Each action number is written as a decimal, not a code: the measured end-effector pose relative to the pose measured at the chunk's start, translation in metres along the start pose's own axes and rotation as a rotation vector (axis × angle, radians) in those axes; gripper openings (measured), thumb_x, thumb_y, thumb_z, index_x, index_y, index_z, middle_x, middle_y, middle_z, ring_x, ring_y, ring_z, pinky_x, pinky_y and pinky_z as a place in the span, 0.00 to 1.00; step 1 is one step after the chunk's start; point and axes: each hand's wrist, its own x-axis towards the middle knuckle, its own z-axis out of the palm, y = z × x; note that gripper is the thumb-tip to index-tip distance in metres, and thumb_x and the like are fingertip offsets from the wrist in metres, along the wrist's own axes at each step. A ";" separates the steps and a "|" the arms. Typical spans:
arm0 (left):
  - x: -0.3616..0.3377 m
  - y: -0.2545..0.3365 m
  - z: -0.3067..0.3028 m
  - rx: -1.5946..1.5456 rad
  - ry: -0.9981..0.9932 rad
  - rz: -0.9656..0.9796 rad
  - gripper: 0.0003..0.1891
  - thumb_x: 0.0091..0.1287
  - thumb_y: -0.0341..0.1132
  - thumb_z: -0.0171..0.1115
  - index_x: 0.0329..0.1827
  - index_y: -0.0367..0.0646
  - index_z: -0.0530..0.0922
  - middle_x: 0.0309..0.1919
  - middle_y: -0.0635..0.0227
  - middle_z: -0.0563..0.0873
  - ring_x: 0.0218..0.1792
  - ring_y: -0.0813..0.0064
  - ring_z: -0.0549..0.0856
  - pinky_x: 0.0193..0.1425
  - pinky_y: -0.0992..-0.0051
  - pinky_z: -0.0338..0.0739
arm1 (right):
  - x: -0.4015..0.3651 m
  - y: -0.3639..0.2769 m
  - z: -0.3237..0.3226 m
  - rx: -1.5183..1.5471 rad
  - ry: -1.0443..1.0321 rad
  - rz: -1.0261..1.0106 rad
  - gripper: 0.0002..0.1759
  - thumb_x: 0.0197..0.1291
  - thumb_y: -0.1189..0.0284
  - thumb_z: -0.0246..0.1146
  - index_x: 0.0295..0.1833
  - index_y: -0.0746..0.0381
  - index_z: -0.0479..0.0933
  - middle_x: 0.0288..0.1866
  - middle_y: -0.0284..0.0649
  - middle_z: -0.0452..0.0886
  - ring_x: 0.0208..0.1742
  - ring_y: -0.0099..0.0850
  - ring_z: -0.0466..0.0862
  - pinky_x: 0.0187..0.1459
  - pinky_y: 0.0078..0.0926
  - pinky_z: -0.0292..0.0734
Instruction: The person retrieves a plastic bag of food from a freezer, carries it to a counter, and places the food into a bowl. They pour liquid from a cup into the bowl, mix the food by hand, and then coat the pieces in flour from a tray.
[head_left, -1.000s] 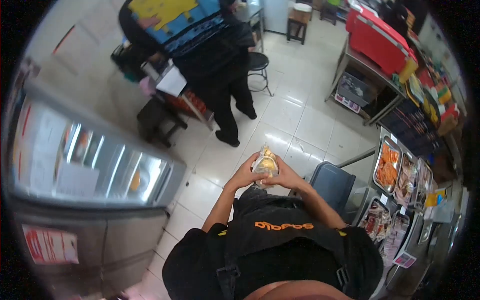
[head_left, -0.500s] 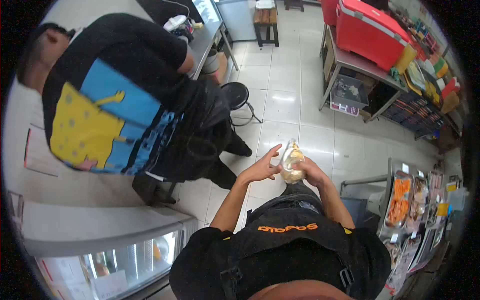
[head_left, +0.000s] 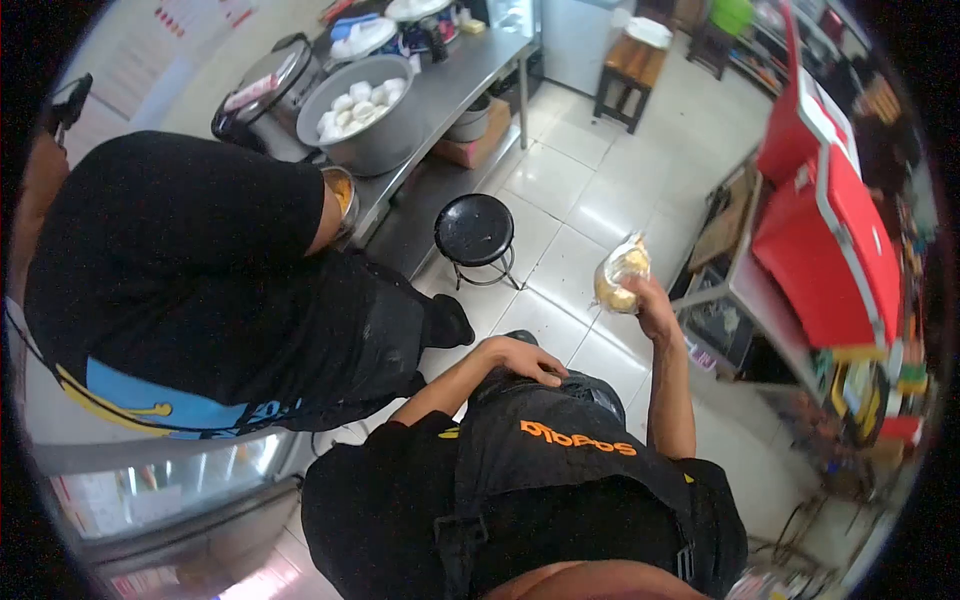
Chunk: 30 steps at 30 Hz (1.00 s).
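Note:
My right hand (head_left: 653,296) is raised out to the right and grips a clear plastic bag of yellowish food (head_left: 620,274). My left hand (head_left: 523,359) rests against the front of my black apron (head_left: 560,450) at the waist, fingers loosely spread, holding nothing. Beyond the bag is a metal table with red cooler boxes (head_left: 830,230).
Another person in a black shirt (head_left: 190,270) stands close on my left, facing a steel counter (head_left: 440,100) with a large bowl of white buns (head_left: 365,110) and a rice cooker (head_left: 265,85). A black stool (head_left: 475,230) stands ahead on the white tiled floor. A display case (head_left: 170,490) is at lower left.
My left hand let go of the bag and dropped to my waist. My right hand carried the bag out to the right. The view turned, so the counter and the other person now appear closer.

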 end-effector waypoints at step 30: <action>0.251 0.001 -0.784 0.052 0.271 0.008 0.11 0.47 0.34 0.71 0.22 0.40 0.76 0.23 0.70 0.81 0.27 0.78 0.78 0.33 0.75 0.72 | 0.516 0.035 -0.419 0.315 0.561 0.659 0.24 0.54 0.48 0.51 0.39 0.58 0.72 0.31 0.35 0.76 0.31 0.26 0.76 0.29 0.20 0.73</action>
